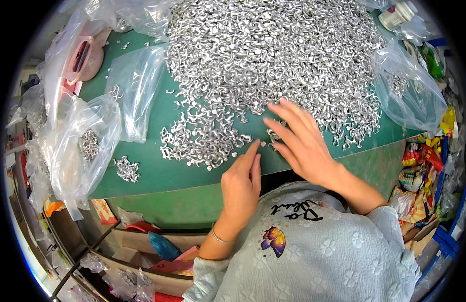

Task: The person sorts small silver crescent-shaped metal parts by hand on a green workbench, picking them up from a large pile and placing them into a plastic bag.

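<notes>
A big heap of small, shiny, curved silver metal pieces (273,55) covers the far middle of the green table (157,173). My right hand (306,148) lies over the heap's near edge, fingers spread, their tips among the pieces. A few pieces show beneath its fingers. Left of it, my left hand (240,186) points its index finger forward at the table, the thumb close beside it. That fingertip is near a single small piece (263,144) and the right edge of a smaller pile of pieces (205,138). Nothing shows in either hand.
A small separate cluster of pieces (127,169) lies at left, beside clear plastic bags (87,146). Further back stands a pink basket (87,60). Another bag (412,90) and a white bottle (396,16) are at right. Colourful packets (414,176) are stacked beyond the table's right edge.
</notes>
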`<state>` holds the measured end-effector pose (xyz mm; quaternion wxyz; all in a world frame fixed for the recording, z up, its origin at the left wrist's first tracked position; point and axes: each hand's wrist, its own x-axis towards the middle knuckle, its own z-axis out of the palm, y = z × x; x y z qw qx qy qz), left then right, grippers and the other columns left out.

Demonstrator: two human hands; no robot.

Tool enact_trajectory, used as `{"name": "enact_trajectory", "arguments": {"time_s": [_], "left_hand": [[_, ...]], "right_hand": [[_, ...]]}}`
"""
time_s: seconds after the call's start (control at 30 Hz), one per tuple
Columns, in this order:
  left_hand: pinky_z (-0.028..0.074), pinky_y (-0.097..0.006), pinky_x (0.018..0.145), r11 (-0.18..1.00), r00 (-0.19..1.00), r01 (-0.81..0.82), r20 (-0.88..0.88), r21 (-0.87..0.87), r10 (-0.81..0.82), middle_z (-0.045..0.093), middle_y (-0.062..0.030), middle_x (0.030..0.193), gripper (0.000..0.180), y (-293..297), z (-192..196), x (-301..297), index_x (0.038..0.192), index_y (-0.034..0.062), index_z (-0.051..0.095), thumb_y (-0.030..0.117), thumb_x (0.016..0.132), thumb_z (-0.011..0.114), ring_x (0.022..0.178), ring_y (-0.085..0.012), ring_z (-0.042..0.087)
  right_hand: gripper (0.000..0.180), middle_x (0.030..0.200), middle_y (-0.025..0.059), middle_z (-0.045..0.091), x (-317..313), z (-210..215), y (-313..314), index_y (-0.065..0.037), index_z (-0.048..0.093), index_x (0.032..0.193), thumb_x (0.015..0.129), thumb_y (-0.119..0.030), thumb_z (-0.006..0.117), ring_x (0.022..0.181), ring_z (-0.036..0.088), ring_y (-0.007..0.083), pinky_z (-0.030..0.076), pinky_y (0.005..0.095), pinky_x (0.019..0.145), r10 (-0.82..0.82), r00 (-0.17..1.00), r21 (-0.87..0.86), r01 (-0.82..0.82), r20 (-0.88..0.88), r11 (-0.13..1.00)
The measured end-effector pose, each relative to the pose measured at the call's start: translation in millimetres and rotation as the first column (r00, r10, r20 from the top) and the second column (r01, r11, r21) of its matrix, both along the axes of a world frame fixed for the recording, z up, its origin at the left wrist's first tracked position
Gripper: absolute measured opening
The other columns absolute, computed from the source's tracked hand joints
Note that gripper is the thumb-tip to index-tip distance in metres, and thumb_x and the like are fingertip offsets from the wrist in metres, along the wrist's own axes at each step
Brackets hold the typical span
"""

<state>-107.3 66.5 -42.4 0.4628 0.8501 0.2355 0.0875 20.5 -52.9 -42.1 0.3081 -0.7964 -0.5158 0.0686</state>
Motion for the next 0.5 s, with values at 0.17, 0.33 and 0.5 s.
{"name": "enact_trajectory", "arguments": {"time_s": [0.17,0.33,0.5], "left_hand": [[0.049,-0.039,0.058,0.989,0.998,-0.053,-0.022,0.135,0.056,0.063,-0.0241,0.081,0.029,5,-3,8,0.118,-0.0007,0.058,0.004,0.089,0.056,0.065,-0.0361,0.063],[0.037,-0.029,0.047,0.988,0.994,-0.108,0.022,0.106,0.106,0.055,-0.0152,0.065,0.027,13,-9,6,0.117,-0.0018,0.059,0.002,0.090,0.054,0.048,-0.0142,0.040],[0.035,-0.029,0.046,0.991,0.994,-0.090,0.075,0.102,0.083,0.051,-0.0139,0.061,0.028,14,-11,10,0.118,-0.0009,0.057,0.002,0.090,0.054,0.047,-0.0131,0.038]], "right_hand": [[0.045,0.138,0.0142,0.041,13,-9,27,-0.002,0.053,0.122,0.082,-0.020,0.064,0.132,0.033,0.0326,0.027,0.0482,0.107,-0.012,0.973,-0.107,0.038,0.233,0.994],[0.040,0.138,0.0091,0.043,-1,-12,-1,-0.003,0.058,0.117,0.083,-0.023,0.063,0.134,0.033,0.0259,0.025,0.0459,0.110,0.199,0.969,-0.233,-0.162,0.147,0.959],[0.026,0.116,0.0079,0.058,15,-10,-13,-0.004,0.063,0.103,0.077,-0.007,0.067,0.111,0.052,0.0277,0.040,0.0417,0.092,0.073,0.996,0.112,-0.078,0.043,0.991]]}}
